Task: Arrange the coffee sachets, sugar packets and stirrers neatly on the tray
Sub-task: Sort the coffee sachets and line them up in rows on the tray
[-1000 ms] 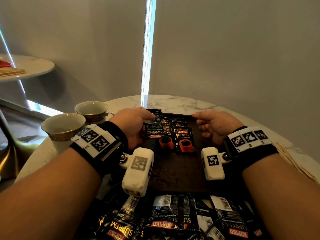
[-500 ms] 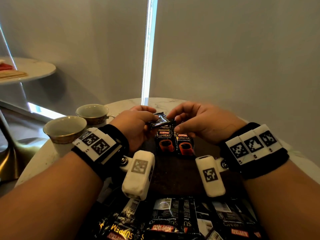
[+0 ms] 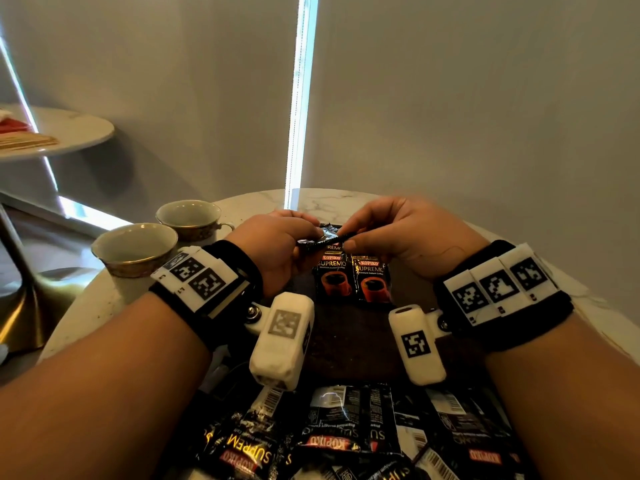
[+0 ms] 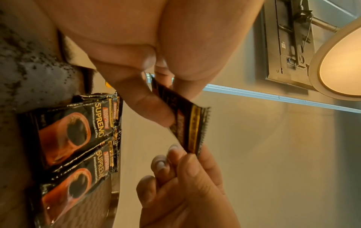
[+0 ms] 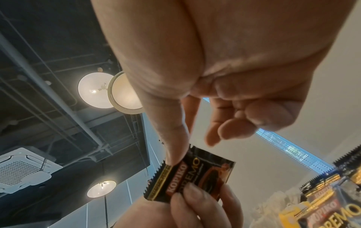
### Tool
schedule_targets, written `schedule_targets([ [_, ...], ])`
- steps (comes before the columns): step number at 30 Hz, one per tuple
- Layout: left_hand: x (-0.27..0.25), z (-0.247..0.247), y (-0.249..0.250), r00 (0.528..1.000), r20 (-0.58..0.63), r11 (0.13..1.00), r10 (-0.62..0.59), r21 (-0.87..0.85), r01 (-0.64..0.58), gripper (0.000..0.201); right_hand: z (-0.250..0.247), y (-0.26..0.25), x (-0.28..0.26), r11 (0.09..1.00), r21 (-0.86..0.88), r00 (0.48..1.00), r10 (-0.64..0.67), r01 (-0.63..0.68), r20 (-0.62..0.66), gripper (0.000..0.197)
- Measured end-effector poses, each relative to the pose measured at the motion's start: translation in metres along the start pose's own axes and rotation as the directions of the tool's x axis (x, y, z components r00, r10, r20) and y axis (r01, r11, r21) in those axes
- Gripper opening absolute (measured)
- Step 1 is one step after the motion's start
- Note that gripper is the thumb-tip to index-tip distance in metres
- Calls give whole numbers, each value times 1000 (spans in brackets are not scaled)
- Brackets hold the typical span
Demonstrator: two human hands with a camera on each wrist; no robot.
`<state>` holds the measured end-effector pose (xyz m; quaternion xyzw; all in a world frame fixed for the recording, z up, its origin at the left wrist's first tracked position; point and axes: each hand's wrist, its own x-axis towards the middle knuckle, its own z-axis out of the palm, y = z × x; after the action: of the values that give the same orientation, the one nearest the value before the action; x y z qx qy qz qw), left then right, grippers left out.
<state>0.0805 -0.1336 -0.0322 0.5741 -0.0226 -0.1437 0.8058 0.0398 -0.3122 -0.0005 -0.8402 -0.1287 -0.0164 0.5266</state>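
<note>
Both hands meet at 12 o'clock over the tray (image 3: 349, 344), pinching one sachet (image 3: 320, 237) between them and holding it clear of the surface. The left hand (image 3: 277, 251) clamps one end between thumb and finger; the right hand (image 3: 391, 230) nips the opposite serrated end with thumb and fingertips (image 4: 176, 152). In the right wrist view the printed face of the sachet (image 5: 197, 174) shows between the two grips.

Below it, on the far part of the tray, sachets lie face up side by side and touching, with more tucked beneath their far ends: the row (image 3: 351, 278). A loose pile (image 3: 346, 434) of sachets sits at 6 o'clock, just under the wrists, some face down. Two cups (image 3: 135, 247) stand on the table at 10 o'clock, beside the tray. No sugar packets or stirrers can be made out for certain.

The sachet looks light, thin and floppy, a glossy foil that probably slides under dry skin and bends under its own sag. The flat crimped seals at each end seem the best place to hold: stiffer, ridged, and free of powder that would shift. Gripping both ends, as now, should keep it taut and level for laying onto the row. A one-handed pinch at the middle would likely let it droop and knock neighbours askew
</note>
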Motion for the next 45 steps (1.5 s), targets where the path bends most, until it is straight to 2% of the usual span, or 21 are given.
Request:
schedule_targets([
  [4,1,-1,-2,999,3,999,-46,11,45,13,-2,0,1,1000,0,999,14,-14,-31,9],
  [6,3,-2,-3,998,-10,995,-70,74,70,23,-2,1,3,999,23,998,32,-31,-52,7],
  [10,5,-3,-2,988,-10,966,-153,211,152,13,-3,7,8,987,150,987,81,-60,-140,5],
  [13,13,-9,-2,996,-76,963,-49,260,67,15,-2,9,9,971,231,977,102,-58,-185,5],
  [14,13,-11,-1,998,-61,967,-23,251,38,14,-1,9,8,969,238,976,108,-62,-188,5],
  [16,10,-12,3,997,66,972,-38,235,21,20,1,9,8,964,257,970,128,-73,-205,7],
  [18,7,-12,3,978,197,981,-66,193,27,34,2,11,9,961,263,966,141,-81,-218,8],
  [20,10,-12,0,972,232,987,-45,163,6,51,3,11,10,962,258,968,142,-86,-208,6],
  [24,8,-9,-3,987,151,983,59,166,-84,18,4,13,11,970,229,970,128,-80,-204,8],
  [27,8,-10,-3,987,123,972,102,198,-125,9,4,13,11,970,227,976,129,-87,-175,15],
  [30,10,-10,-4,983,116,950,142,263,-168,1,5,10,9,967,227,977,152,-116,-150,11],
  [33,12,-10,-8,982,127,938,142,299,-175,8,5,12,10,977,172,975,156,-128,-159,11],
  [36,11,-11,-7,987,128,944,96,302,-131,3,3,15,12,978,149,972,172,-148,-159,8],
  [40,9,-12,-3,990,144,953,14,298,-57,12,3,21,13,951,251,961,227,-183,-159,4],
  [42,8,-11,-1,991,132,950,6,310,-47,7,3,24,14,945,260,953,247,-198,-174,5],
  [45,11,-14,-2,996,89,942,27,332,-55,13,0,28,17,920,317,949,285,-231,-136,7],
])
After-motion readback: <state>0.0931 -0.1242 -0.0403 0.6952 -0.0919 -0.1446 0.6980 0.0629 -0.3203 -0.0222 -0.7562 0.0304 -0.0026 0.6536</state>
